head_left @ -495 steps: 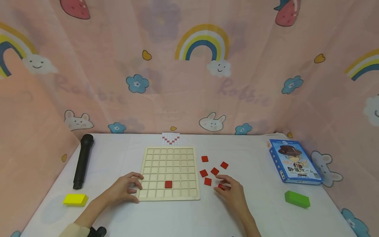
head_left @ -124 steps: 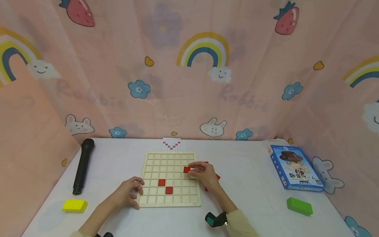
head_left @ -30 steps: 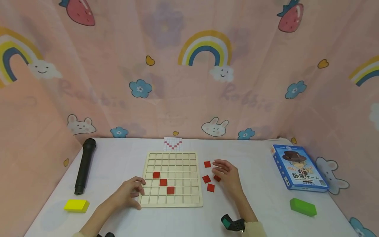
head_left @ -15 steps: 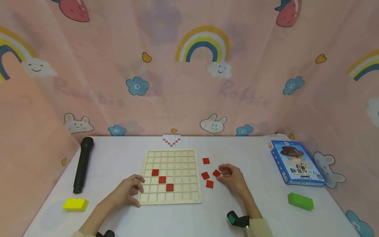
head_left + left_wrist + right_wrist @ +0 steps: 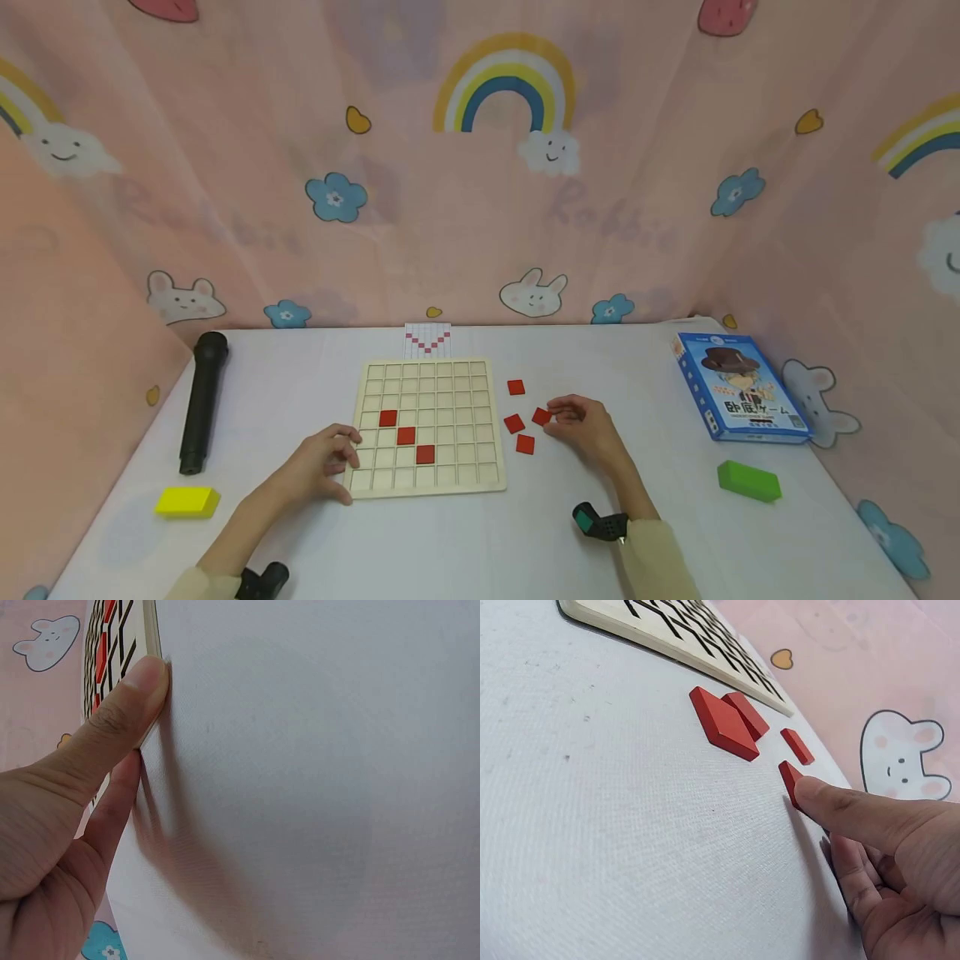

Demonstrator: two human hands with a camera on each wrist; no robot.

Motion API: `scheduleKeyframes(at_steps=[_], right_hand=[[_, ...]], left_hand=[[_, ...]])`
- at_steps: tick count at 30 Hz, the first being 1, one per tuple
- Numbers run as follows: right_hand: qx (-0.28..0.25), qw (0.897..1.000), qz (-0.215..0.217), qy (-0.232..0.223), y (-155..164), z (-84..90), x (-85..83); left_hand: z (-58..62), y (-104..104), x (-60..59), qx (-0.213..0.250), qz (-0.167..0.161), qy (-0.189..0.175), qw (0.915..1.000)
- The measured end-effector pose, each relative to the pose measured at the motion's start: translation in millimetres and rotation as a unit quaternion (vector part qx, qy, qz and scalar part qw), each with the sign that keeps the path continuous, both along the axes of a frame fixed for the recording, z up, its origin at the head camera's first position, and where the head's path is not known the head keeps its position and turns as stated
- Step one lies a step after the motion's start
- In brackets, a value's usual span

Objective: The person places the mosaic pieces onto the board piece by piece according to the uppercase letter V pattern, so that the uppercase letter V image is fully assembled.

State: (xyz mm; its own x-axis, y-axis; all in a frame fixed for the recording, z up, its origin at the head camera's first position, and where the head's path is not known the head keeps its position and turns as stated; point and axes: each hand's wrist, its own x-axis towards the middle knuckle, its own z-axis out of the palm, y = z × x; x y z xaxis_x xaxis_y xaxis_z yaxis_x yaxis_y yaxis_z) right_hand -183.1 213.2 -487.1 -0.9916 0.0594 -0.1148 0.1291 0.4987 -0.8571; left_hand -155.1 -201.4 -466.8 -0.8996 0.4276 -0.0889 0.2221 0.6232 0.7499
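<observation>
A pale wooden grid board [image 5: 450, 392] lies flat on the white table, with three red tiles [image 5: 406, 435] in a diagonal line in its cells. My left hand [image 5: 326, 462] grips the board's front left corner, its thumb [image 5: 127, 697] pressing the board's edge [image 5: 154, 630]. Several loose red tiles [image 5: 513, 423] lie just right of the board. My right hand [image 5: 581, 425] sits among them, and its thumb and curled fingers pinch one red tile [image 5: 542, 416], which still rests on the table. In the right wrist view the thumb [image 5: 832, 802] touches that tile [image 5: 787, 774].
A black microphone [image 5: 201, 400] and a yellow block [image 5: 187, 502] lie at the left. A blue game box [image 5: 738, 387] and a green block [image 5: 748, 481] lie at the right. A small red-and-white pattern card [image 5: 427, 337] sits behind the board. Pink cloth walls surround the table.
The board went from one red tile to three. In the last second my right hand shifted among the loose tiles and closed its fingers on one. My left hand stayed put.
</observation>
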Motion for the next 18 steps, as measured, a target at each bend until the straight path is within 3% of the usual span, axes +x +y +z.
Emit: scheduleKeyframes(at_steps=[9,18], right_hand=[[0.007,1.000,-0.003,0.028,0.7,-3.5,-4.1],[-0.025,0.999,-0.014,0.039,3.2,-6.2,0.5]], left_hand=[[5.4,1.9,-0.5,0.012,0.002,-0.002,0.9999],[-1.3,-0.6,0.8,0.021,-0.009,0.024,0.9995]])
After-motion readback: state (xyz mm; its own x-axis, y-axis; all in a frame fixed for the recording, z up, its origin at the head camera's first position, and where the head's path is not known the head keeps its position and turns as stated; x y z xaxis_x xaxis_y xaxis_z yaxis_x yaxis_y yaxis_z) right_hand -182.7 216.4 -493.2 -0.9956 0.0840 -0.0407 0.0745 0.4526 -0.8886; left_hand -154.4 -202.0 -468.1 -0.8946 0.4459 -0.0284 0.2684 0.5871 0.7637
